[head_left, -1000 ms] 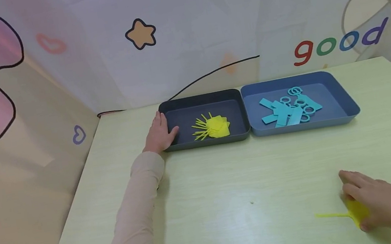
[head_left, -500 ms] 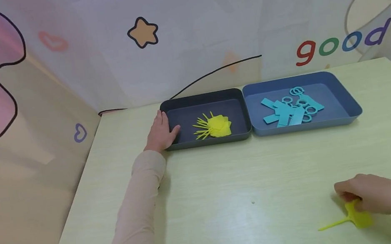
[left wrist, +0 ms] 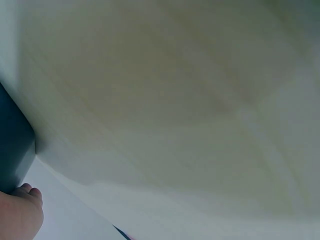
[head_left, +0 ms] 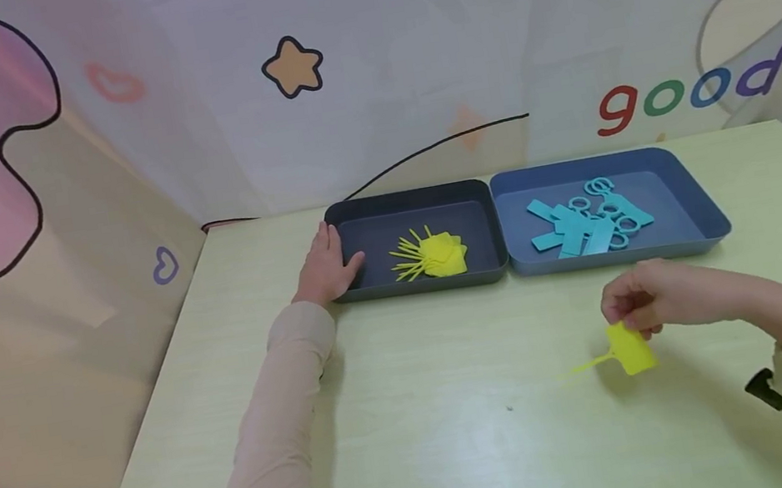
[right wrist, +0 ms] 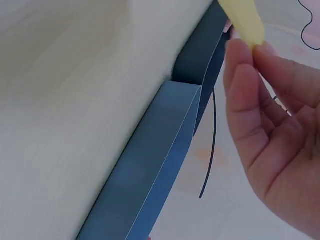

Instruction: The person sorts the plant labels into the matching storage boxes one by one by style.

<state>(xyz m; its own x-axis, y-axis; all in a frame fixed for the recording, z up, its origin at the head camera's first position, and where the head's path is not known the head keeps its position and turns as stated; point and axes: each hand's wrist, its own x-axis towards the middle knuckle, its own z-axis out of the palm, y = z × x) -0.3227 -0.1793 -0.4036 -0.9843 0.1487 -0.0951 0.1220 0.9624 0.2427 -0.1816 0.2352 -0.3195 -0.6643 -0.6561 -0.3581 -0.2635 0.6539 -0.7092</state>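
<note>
My right hand (head_left: 653,297) pinches a yellow cable-tie tag (head_left: 632,349), a flat plate with a thin tail pointing left, above the table. In the right wrist view, thumb and fingers meet on the yellow tag (right wrist: 246,22). My left hand (head_left: 322,267) rests along the left wall of a dark grey tray (head_left: 368,291), fingers straight and thumb over the rim. In that tray lies a fanned pile of similar yellow tags (head_left: 442,255). A blue tray (head_left: 688,204) stands against its right side, with several teal ring-ended tags (head_left: 574,227) inside.
The pale wooden table (head_left: 423,408) runs up to a printed cloth backdrop (head_left: 395,66) right behind the trays. Another cloth panel (head_left: 72,342) borders the table's left side. A small dark speck (head_left: 510,408) is on the tabletop.
My right hand has picked the yellow tag up off the table and carried it away from me and leftward, toward the trays. My left hand has stayed at the dark tray.
</note>
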